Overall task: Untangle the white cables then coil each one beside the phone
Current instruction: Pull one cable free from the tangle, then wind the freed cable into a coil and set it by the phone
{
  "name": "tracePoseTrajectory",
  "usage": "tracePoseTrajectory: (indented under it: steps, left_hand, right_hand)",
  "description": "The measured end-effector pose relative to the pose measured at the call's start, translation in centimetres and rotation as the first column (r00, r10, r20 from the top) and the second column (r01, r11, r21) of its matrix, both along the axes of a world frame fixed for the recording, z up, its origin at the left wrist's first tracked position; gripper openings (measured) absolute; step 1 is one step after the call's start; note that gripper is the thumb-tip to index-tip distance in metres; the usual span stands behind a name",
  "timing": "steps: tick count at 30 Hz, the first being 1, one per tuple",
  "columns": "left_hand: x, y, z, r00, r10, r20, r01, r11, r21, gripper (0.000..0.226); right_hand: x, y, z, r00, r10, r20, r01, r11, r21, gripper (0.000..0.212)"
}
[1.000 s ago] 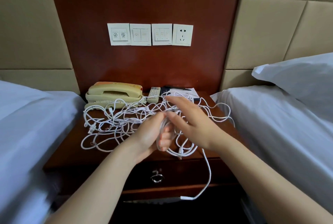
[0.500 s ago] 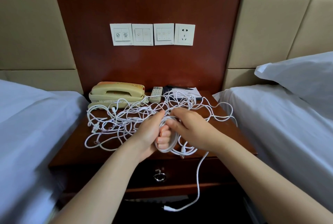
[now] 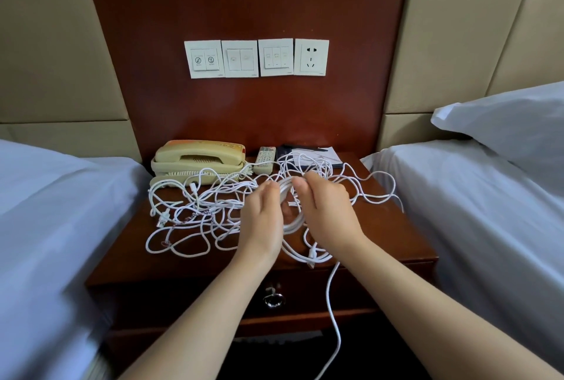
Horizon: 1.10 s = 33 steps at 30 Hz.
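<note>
A tangle of white cables (image 3: 198, 211) sprawls over the wooden nightstand (image 3: 189, 260), in front of a cream phone (image 3: 198, 162) at the back left. Between my hands stands a small coil of white cable (image 3: 290, 221). My left hand (image 3: 262, 221) grips the coil's left side, and my right hand (image 3: 328, 214) holds its right side with the thumb near the top. One loose cable end (image 3: 334, 318) hangs from the coil over the nightstand's front edge toward the floor.
A remote control (image 3: 265, 159) and a notepad with a pen (image 3: 317, 155) lie behind the cables. White beds flank the nightstand, left bed (image 3: 45, 227) and right bed (image 3: 488, 211). Switches and a socket (image 3: 311, 57) sit on the wall panel. A drawer handle (image 3: 273, 298) is below.
Both hands moved together around the coil and rose slightly toward the back. The hanging cable end was drawn up and now trails lower right of the drawer.
</note>
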<state>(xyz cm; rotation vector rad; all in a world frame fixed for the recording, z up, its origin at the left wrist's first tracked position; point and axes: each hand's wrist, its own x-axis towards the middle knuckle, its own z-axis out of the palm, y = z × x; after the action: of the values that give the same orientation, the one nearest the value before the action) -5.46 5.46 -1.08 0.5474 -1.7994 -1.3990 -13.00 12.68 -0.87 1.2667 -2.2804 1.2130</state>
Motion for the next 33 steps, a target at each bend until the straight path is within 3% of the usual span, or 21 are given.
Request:
tracePoseTrajectory:
  steps: [3,7,12,15,17,21,23,25,29,33]
  left_hand:
    - [-0.3,0.4,-0.5,0.999,0.027,0.019,-0.025,0.996,-0.09,0.036]
    - [-1.1,-1.2,-0.3,0.993,0.102,0.054,-0.102,0.995,-0.003,0.055]
    - [-0.9,-3.2,0.9,0.994,0.107,0.033,-0.102,0.985,-0.136,0.048]
    - [-0.6,-4.1,1.3,0.992,0.12,0.036,-0.108,0.968,-0.228,0.056]
    - [-0.3,-4.0,1.6,0.997,0.075,0.033,-0.065,0.968,-0.244,0.058]
    - [0.2,-2.6,2.1,0.989,-0.147,-0.03,0.144,0.986,-0.088,0.062]
    - [0.4,-2.8,2.4,0.988,-0.116,-0.1,0.119,0.992,0.026,0.063]
    - [0.4,-3.8,2.5,0.993,0.017,-0.118,-0.002,0.992,0.124,0.056]
    - [0.3,-5.6,1.8,0.985,0.172,-0.01,-0.163,0.948,0.272,0.036]
    - [0.2,-6.6,1.1,0.968,0.239,0.074,-0.25,0.927,0.279,0.036]
  right_hand:
    - [0.3,-0.2,-0.2,0.996,-0.059,0.07,0.067,0.99,-0.12,0.039]
    - [2.0,-1.1,-0.6,0.991,-0.036,0.132,0.066,0.97,-0.232,0.042]
    - [1.5,-0.9,0.4,0.974,0.127,0.19,-0.078,0.966,-0.245,0.045]
    - [0.1,-0.4,0.8,0.974,0.163,0.16,-0.123,0.964,-0.235,0.046]
    - [-0.9,-0.1,1.1,0.981,0.14,0.132,-0.108,0.969,-0.224,0.044]
    - [-1.9,0.2,0.9,0.977,0.161,0.138,-0.12,0.956,-0.266,0.051]
    - [-1.3,0.0,0.7,0.973,0.208,0.097,-0.185,0.96,-0.209,0.048]
    - [-0.2,-0.3,0.4,0.967,0.256,0.02,-0.255,0.966,-0.034,0.037]
    - [2.1,-1.0,-0.1,0.934,0.313,-0.175,-0.262,0.929,0.261,0.033]
    - [3.2,-1.6,-0.7,0.873,0.328,-0.36,-0.222,0.926,0.305,0.029]
